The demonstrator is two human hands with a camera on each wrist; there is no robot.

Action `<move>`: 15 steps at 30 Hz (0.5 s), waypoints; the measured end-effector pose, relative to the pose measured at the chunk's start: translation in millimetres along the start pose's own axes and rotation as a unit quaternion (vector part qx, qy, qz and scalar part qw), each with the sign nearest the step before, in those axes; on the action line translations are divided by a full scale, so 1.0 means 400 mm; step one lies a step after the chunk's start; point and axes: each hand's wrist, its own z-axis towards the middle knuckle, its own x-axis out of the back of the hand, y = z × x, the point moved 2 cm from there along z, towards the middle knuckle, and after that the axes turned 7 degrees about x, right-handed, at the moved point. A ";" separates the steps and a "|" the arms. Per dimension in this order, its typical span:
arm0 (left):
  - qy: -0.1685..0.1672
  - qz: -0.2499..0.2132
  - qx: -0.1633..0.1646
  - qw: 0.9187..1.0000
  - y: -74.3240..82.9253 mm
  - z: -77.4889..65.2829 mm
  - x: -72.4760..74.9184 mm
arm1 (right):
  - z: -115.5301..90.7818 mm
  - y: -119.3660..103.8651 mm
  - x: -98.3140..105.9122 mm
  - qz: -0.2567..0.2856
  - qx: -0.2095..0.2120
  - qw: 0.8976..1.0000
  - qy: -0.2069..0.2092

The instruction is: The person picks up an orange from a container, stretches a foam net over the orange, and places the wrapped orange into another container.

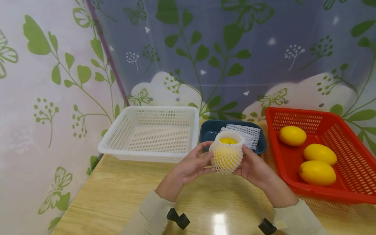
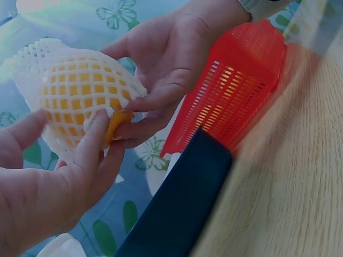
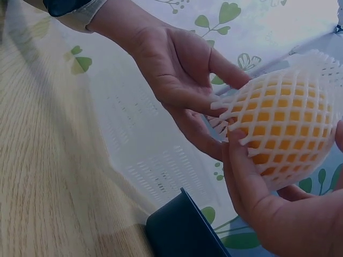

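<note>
A yellow fruit point(image 1: 227, 141) sits in a white foam net sleeve point(image 1: 227, 157), held above the wooden table in front of the blue tray. My left hand point(image 1: 196, 164) cups its left side, with thumb and fingers curled on the net. My right hand point(image 1: 253, 164) grips the right side the same way. In the left wrist view the left hand's fingertips point(image 2: 99, 126) pinch the net's lower edge, where bare fruit point(image 2: 117, 122) shows. The right wrist view shows the netted fruit point(image 3: 284, 126) between the right hand's fingers point(image 3: 241, 166) and the left hand point(image 3: 179, 69).
An empty white basket point(image 1: 149, 133) stands at the back left. The dark blue tray point(image 1: 210, 132) behind my hands holds spare foam nets point(image 1: 246, 134). A red basket point(image 1: 346, 182) on the right holds three bare yellow fruits point(image 1: 318, 172). Patterned curtains close off the back and left.
</note>
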 end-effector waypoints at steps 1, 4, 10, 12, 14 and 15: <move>0.002 0.002 0.001 1.000 0.000 0.001 -0.001 | -0.001 0.001 0.000 -0.003 -0.002 1.000 0.006; 0.008 0.009 0.006 1.000 0.002 0.002 -0.004 | -0.001 0.003 0.002 -0.011 -0.010 1.000 0.024; 0.015 0.003 0.012 1.000 0.003 0.003 -0.005 | 0.000 0.008 0.005 -0.020 -0.010 0.999 0.034; 0.020 -0.002 0.016 1.000 0.002 0.004 -0.003 | 0.001 0.010 0.006 -0.021 -0.007 0.999 0.031; 0.025 -0.003 0.019 0.999 0.000 0.004 -0.002 | 0.002 0.012 0.006 -0.030 -0.005 0.999 0.023; 0.026 -0.002 0.020 0.999 0.000 0.004 -0.002 | 0.002 0.013 0.006 -0.034 -0.004 0.999 0.020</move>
